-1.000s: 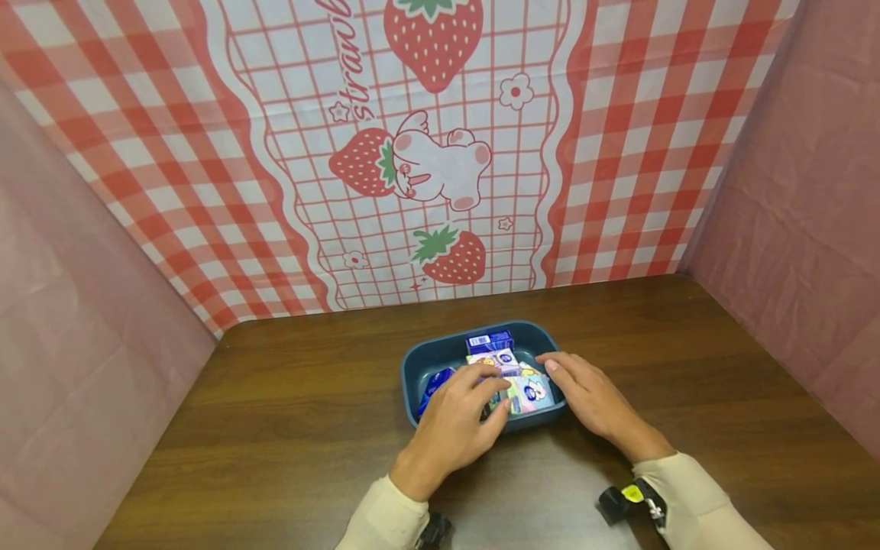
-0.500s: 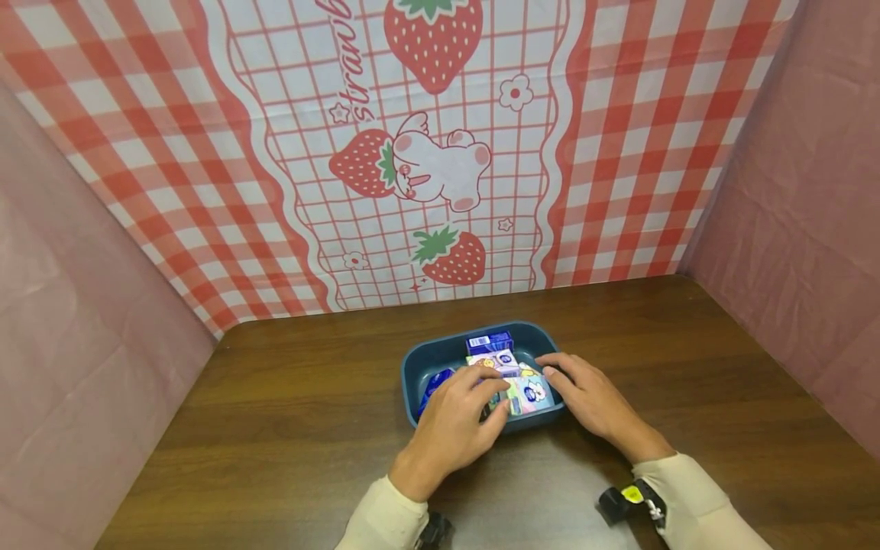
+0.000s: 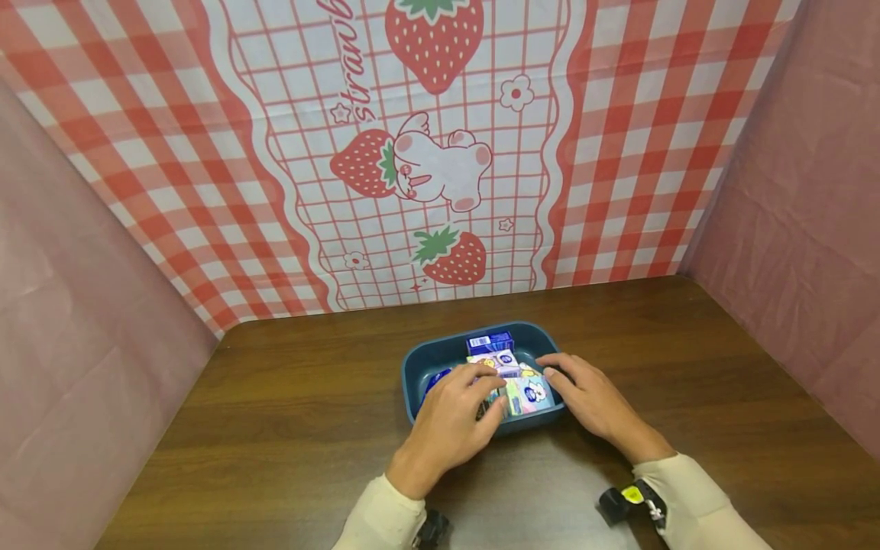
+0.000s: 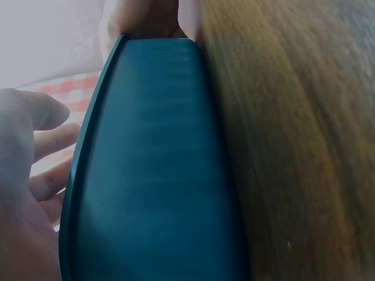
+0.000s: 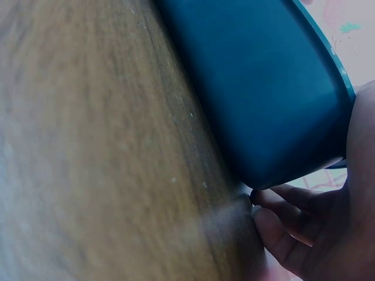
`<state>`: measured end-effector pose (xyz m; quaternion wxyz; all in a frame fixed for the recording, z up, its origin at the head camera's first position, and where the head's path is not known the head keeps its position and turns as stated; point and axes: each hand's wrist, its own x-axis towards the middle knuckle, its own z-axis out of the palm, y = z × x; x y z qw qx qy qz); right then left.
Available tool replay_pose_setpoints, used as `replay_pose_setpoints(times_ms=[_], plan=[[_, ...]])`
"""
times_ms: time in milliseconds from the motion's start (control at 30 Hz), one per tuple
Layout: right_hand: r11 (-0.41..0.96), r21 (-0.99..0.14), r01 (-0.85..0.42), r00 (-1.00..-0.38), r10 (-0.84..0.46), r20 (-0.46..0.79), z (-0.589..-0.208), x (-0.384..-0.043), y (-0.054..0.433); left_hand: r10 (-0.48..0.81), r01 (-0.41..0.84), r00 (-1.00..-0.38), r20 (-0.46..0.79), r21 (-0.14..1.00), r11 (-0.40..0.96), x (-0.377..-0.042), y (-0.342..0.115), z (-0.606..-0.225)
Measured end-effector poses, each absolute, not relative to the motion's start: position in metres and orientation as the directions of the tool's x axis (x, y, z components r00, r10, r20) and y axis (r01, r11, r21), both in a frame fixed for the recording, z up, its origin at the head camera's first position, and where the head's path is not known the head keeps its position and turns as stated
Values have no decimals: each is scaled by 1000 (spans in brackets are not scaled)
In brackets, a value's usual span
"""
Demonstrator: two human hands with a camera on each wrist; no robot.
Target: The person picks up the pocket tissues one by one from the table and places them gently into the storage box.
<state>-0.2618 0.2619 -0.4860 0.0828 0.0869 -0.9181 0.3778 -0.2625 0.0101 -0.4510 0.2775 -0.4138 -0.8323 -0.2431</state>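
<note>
A dark blue-green plastic bin [image 3: 440,353] holds several small printed packs that look like pocket tissues. A dark blue pack [image 3: 490,342] lies by its far wall, with a pink-and-white pack [image 3: 496,362] in front of it. Nearest the front right is a light blue pack [image 3: 535,392] with a white character. My left hand [image 3: 450,416] hangs over the bin's front left, fingers loosely bent; it partly covers another blue pack [image 3: 440,376]. At the right end, my right hand [image 3: 591,393] holds the bin's wall, with some fingers outside in the right wrist view.
The bin stands on a brown wood-grain table [image 3: 289,428]. Behind it rises a red-and-white checked strawberry cloth [image 3: 440,168], with pink cloths [image 3: 89,290] at the sides. Each wrist carries a black camera [image 3: 614,504].
My left hand has shifted slightly left and covers more of the left blue pack. The right hand and the bin look unmoved.
</note>
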Motion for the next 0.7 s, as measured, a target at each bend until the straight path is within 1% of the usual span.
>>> replay_pose_setpoints(times_ms=[300, 467, 633, 700], plan=[[701, -676, -227, -970, -98, 224, -486, -262, 262, 546, 807, -537, 643, 203, 555, -264, 7, -449], [699, -679, -224, -971, -99, 218, -486, -262, 262, 542, 799, -545, 639, 202, 566, -265, 4, -447], [696, -683, -221, -971, -96, 217, -486, -262, 263, 532, 784, -572, 625, 224, 579, -266, 1, -446], [697, -680, -227, -970, -97, 224, -486, -262, 263, 532, 786, -568, 627, 223, 577, -267, 0, -446]])
